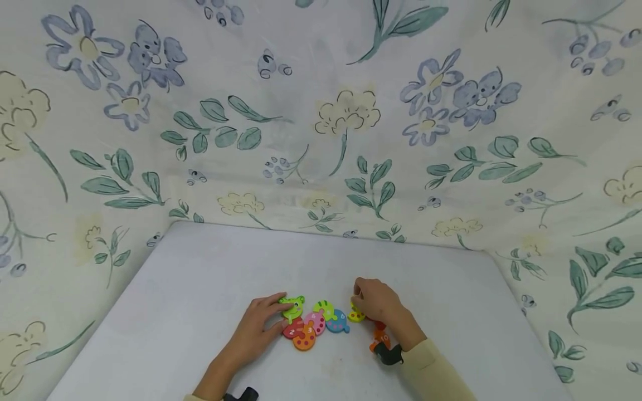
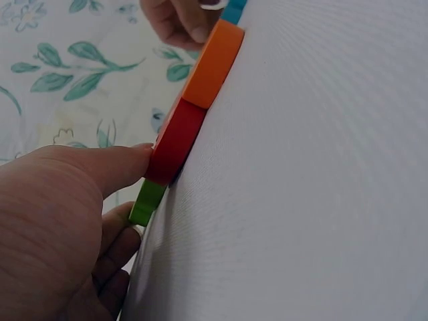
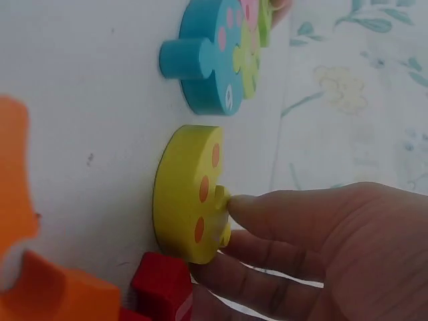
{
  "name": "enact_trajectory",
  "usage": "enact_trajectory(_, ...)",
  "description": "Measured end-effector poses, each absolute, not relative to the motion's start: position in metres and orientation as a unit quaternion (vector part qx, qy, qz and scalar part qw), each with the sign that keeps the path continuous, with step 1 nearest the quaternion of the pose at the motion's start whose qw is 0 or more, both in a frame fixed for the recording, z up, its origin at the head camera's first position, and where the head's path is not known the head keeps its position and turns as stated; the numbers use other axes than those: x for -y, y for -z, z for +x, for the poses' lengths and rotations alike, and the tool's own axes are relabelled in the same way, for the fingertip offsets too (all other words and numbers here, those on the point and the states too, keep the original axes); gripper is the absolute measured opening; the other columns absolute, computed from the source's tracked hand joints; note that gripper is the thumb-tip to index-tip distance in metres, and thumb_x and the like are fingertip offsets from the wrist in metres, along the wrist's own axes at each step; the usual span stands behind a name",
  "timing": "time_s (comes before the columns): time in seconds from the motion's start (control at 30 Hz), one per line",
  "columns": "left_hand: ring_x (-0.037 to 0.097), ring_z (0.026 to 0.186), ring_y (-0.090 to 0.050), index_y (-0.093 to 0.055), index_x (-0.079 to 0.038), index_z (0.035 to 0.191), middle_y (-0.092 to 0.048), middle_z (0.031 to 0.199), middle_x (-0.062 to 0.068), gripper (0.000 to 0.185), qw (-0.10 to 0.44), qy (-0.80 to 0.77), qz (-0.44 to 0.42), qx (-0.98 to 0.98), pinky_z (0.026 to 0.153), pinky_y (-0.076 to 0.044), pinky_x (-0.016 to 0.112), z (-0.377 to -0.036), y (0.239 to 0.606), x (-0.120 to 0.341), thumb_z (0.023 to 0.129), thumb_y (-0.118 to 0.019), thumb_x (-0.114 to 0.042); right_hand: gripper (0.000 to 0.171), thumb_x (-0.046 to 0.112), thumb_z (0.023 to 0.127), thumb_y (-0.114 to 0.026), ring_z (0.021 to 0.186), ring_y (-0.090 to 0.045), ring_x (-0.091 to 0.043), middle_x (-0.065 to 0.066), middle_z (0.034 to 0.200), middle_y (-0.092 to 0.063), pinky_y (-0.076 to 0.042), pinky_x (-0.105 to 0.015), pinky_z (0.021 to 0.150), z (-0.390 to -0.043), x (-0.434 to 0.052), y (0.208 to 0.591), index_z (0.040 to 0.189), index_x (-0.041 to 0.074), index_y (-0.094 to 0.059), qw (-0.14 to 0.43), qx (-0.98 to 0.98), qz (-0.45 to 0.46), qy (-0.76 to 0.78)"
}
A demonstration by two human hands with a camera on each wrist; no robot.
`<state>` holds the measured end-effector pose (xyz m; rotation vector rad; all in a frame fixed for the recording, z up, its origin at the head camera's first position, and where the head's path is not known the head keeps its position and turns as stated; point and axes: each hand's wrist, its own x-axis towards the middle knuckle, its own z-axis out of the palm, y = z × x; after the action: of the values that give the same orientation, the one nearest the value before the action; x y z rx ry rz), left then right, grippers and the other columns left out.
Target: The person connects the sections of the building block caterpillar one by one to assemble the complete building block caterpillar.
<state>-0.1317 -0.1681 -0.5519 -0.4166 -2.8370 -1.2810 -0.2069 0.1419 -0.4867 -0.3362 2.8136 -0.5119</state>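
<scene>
Flat caterpillar puzzle pieces lie joined in a wavy row on the white table. My left hand [image 1: 257, 327] holds the row's left end. Its fingers are on the green head piece [image 1: 293, 308] and its thumb presses the edge of the red piece [image 2: 177, 144]. Orange [image 1: 304, 338], pink [image 1: 316, 324], green [image 1: 324, 308] and blue [image 1: 337, 322] pieces follow. Just right of the blue piece, apart from it, my right hand [image 1: 378, 301] pinches a yellow piece with orange dots [image 3: 190, 194]. The thumb is at its knobbed edge, the other fingers partly hidden behind it.
Below my right hand lie an orange piece [image 1: 379, 336] and a red piece [image 3: 160, 284], the red one close against the yellow piece. A black wrist mount [image 1: 388, 354] overlaps the orange piece. Flowered cloth [image 1: 321, 139] stands behind the white table [image 1: 241, 256].
</scene>
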Motion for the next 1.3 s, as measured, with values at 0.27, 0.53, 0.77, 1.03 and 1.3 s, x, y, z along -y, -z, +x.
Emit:
enact_trajectory(0.27,0.02,0.139,-0.043,-0.069,-0.028,0.137,-0.048,0.158,-0.009,0.039,0.006,0.402,-0.128,0.906,0.115,-0.039,0.053,-0.131,0.553,0.168,0.099,-0.075,-0.023,0.031,0.018,0.095,-0.077,0.082,-0.055,-0.019,-0.002,0.097,-0.063,-0.056,-0.038,0.075,-0.183,-0.147,0.484,0.125,0.01,-0.07,0.109,-0.97,-0.157,0.147)
enact_trajectory(0.53,0.021,0.14,-0.043,-0.069,-0.028,0.137,-0.048,0.158,-0.008,0.039,0.008,0.403,-0.126,0.906,0.115,-0.039,0.053,-0.132,0.553,0.168,0.098,-0.076,-0.023,0.048,0.033,0.085,-0.088,0.099,-0.055,-0.026,-0.005,0.109,-0.062,-0.053,-0.053,0.082,-0.161,-0.151,0.486,0.126,0.015,-0.072,0.098,-0.973,-0.183,0.098)
enact_trajectory(0.77,0.022,0.14,-0.043,-0.069,-0.027,0.137,-0.049,0.158,-0.007,0.039,0.005,0.405,-0.129,0.905,0.115,-0.038,0.054,-0.132,0.552,0.167,0.098,-0.076,-0.023,0.047,0.041,0.082,-0.089,0.098,-0.058,-0.025,-0.002,0.108,-0.07,-0.052,-0.056,0.083,-0.15,-0.152,0.489,0.12,0.018,-0.075,0.082,-0.974,-0.177,0.112)
enact_trajectory(1.03,0.021,0.14,-0.043,-0.069,-0.03,0.136,-0.048,0.158,-0.009,0.039,0.004,0.407,-0.123,0.905,0.115,-0.039,0.054,-0.131,0.551,0.166,0.099,-0.075,-0.024,0.048,0.04,0.079,-0.091,0.09,-0.059,-0.022,0.0,0.101,-0.072,-0.054,-0.048,0.08,-0.137,-0.135,0.491,0.118,0.018,-0.076,0.086,-0.977,-0.142,0.133)
enact_trajectory(1.3,0.019,0.14,-0.042,-0.069,-0.032,0.136,-0.048,0.158,-0.01,0.038,0.001,0.411,-0.12,0.904,0.115,-0.039,0.054,-0.131,0.552,0.167,0.099,-0.075,-0.025,0.05,0.045,0.077,-0.092,0.083,-0.054,-0.021,-0.002,0.095,-0.067,-0.055,-0.047,0.077,-0.128,-0.123,0.493,0.115,0.016,-0.076,0.073,-0.985,-0.12,0.102)
